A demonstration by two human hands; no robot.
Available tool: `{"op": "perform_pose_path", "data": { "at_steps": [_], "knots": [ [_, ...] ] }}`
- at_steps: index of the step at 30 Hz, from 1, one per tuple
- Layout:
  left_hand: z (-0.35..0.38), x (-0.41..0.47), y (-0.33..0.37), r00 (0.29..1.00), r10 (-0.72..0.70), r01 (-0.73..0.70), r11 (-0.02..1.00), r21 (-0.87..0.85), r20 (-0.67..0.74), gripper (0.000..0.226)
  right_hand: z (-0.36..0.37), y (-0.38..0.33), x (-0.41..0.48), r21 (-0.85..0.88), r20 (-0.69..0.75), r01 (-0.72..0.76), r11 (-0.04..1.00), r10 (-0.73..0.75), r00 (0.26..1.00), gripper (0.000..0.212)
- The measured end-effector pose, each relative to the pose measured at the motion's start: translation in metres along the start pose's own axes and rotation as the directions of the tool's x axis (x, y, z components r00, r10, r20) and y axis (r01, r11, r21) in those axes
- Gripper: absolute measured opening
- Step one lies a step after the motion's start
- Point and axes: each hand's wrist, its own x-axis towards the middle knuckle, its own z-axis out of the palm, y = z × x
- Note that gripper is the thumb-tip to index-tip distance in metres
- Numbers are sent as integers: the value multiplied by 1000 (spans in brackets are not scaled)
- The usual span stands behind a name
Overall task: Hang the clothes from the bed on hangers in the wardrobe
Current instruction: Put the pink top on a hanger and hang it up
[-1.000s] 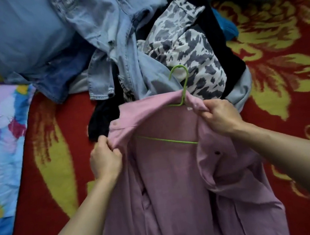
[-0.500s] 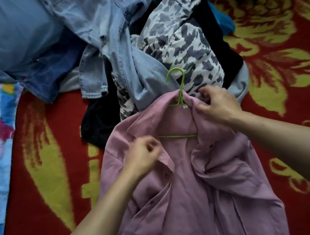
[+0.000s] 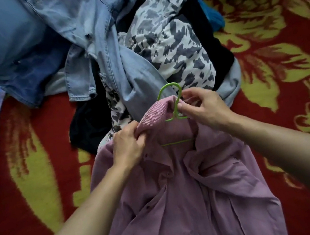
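From the head view, the job looks to be in its early part. One pink shirt (image 3: 184,195) lies open on the bed (image 3: 283,53) with a green hanger (image 3: 177,107) inside it: the hook pokes out above the collar and the bar shows in the neck opening. The left grip (image 3: 128,145) is clenched on the shirt's shoulder fabric, and the right grip (image 3: 204,106) pinches the collar right beside the hanger's neck, so I'd say the shirt is being settled on its hanger, not yet carried off. Beyond it a heap waits: a denim shirt (image 3: 94,34), a spotted garment (image 3: 173,37), something black (image 3: 87,125). No wardrobe is in sight, so nothing appears hung up there.
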Motion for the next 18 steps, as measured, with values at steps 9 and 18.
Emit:
{"op": "perform_pose_path", "data": {
  "at_steps": [9,18],
  "knots": [
    [-116,-34,93,993,111,-113,992,-64,-37,28,-77,-140,-51,326,-40,144,934,-138,990,26],
    [-227,-117,185,974,226,-226,973,34,16,34,-154,-256,-142,131,-9,446,885,-449,894,28]
  ]
}}
